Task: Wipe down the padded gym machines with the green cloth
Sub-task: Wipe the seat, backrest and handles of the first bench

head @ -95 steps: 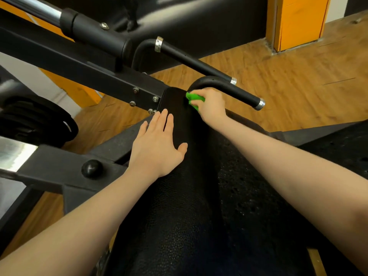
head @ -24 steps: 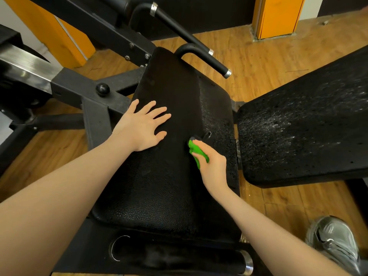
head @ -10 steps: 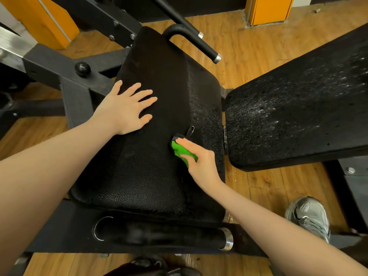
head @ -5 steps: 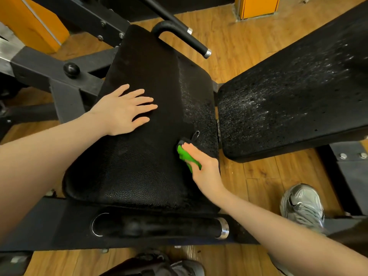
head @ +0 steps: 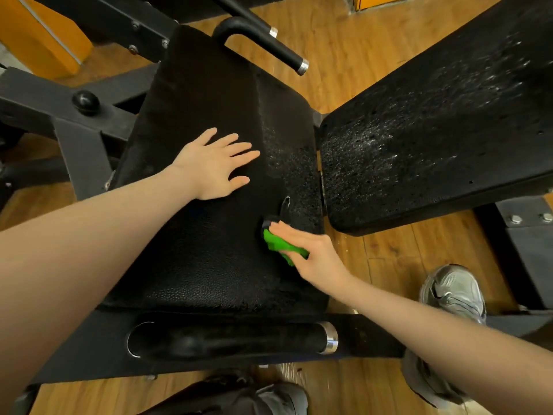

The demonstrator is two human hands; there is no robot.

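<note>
Across the whole frame runs a wood-plank floor [head: 344, 49], brown, with the machine standing on it. Largest item: black metal frame [head: 80, 151] of the machine, beams running from far left toward centre, a round black knob [head: 86, 101] on one beam. On the frame sits the main padded seat [head: 203, 259], black, pebbled texture, widening toward the near edge; its right strip looks rougher and speckled with pale flecks. To the right, just beside it with a narrow gap between, a second black pad [head: 434, 139] slopes up to the far right, its surface pitted and flecked white. At the near edge of the seat, a black roller bar [head: 227, 339] with a chrome end cap lies crosswise. At the far end, a curved black handle [head: 263, 44] with a chrome tip projects to the right.

Left hand [head: 214, 163]: flat on the seat's middle, palm down, fingers straight and spread, holding nothing. Forearm enters from near left.

Right hand [head: 311, 253]: at the seat's right edge, near side, fingers curled over the green cloth [head: 279, 244] and pressing it on the padding. Cloth is bunched, mostly under the fingers; a small dark bit shows at its far tip, nature unclear.

Grey sneaker [head: 454, 292] on the floor, near right.
</note>
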